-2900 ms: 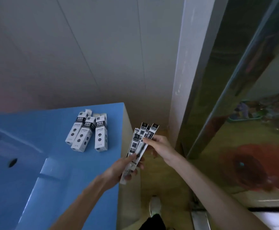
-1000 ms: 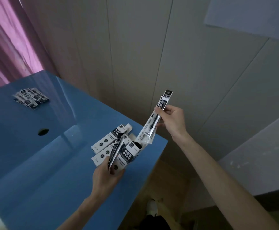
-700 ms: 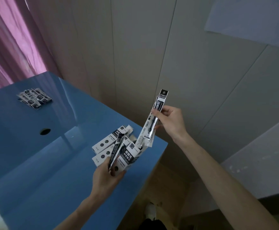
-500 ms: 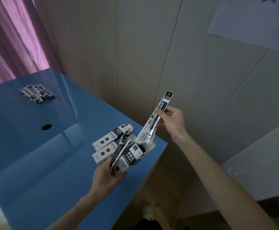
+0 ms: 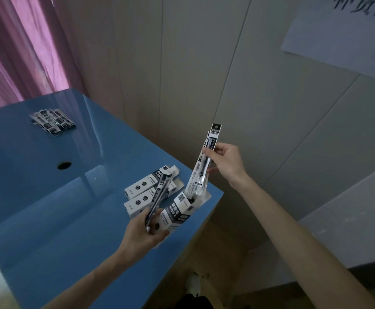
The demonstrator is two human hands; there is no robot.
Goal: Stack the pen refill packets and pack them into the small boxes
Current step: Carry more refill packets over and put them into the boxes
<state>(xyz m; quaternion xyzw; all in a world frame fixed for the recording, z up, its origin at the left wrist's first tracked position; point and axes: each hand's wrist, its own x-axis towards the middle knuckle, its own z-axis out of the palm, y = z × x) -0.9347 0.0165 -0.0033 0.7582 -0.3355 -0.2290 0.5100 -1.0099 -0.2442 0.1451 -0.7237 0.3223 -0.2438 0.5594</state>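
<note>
Head view: the left hand grips an open small box near the right front corner of the blue table, holding it tilted with its open mouth facing up and away. The same hand also pinches a single refill packet against the box's side, slanting upward. The right hand pinches a thin stack of pen refill packets near its upper part; the stack stands steeply, its black-labelled top high and its lower end dipped into the open mouth of the held box. The two hands are apart, joined only through packets and box.

Just behind the left hand, two more small boxes lie side by side on the table, their end flaps open. Well apart, at the table's far left, a loose pile of refill packets lies flat. A dark round hole sits in the tabletop between pile and boxes. A pink curtain hangs at the left, and a sheet of paper with handwriting is on the panelled wall.
</note>
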